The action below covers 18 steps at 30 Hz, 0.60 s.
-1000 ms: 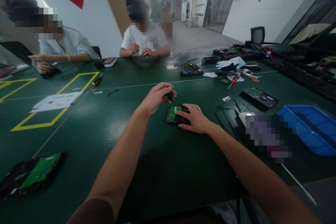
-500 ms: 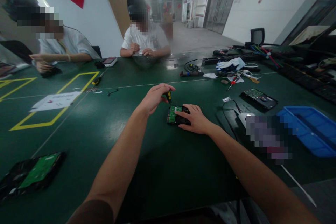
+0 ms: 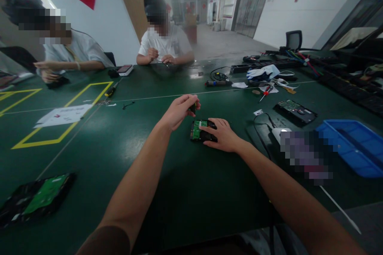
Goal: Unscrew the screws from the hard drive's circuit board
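A hard drive (image 3: 196,130) with a green circuit board facing up lies on the dark green table in front of me. My right hand (image 3: 221,134) rests over its right side, fingers spread across the board and casing. Above the drive's far left corner, my left hand (image 3: 183,109) is closed round the handle of a screwdriver (image 3: 193,108), black and yellow. The fingers cover most of that handle. Its tip is too small and dark to make out, so I cannot tell whether it touches the drive.
Another hard drive (image 3: 295,112) lies to the right, near a blue tray (image 3: 359,147). A third drive (image 3: 42,197) is at the lower left. A red-handled screwdriver (image 3: 265,93), gloves (image 3: 263,73) and cables lie farther back. Two people sit across the table.
The fingers of my left hand have curled further round the screwdriver handle, hiding more of it. My right hand and the hard drive stay where they were.
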Tool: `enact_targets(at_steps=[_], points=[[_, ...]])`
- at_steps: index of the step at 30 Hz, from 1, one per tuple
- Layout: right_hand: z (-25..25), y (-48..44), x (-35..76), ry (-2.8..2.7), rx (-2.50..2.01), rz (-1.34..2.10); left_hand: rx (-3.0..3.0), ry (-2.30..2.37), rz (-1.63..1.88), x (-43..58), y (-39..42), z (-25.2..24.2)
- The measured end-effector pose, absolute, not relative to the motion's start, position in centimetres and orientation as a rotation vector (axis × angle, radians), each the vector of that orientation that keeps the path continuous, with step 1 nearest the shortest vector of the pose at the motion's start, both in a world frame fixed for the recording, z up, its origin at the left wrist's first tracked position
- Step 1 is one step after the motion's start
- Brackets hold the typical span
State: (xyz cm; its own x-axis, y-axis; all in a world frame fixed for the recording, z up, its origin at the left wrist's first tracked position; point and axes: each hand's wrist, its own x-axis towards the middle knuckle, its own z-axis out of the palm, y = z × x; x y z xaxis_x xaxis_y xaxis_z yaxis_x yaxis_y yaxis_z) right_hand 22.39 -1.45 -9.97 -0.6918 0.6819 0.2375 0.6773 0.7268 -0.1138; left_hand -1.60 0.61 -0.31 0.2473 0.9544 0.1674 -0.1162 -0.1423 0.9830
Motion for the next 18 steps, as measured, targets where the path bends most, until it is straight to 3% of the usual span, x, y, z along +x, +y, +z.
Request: enact_targets(at_steps=[18], points=[[-9.75, -1.49, 22.37, -2.669, -1.086, 0.064, 1.309, 0.892, 1.125, -1.67, 0.55, -0.36]])
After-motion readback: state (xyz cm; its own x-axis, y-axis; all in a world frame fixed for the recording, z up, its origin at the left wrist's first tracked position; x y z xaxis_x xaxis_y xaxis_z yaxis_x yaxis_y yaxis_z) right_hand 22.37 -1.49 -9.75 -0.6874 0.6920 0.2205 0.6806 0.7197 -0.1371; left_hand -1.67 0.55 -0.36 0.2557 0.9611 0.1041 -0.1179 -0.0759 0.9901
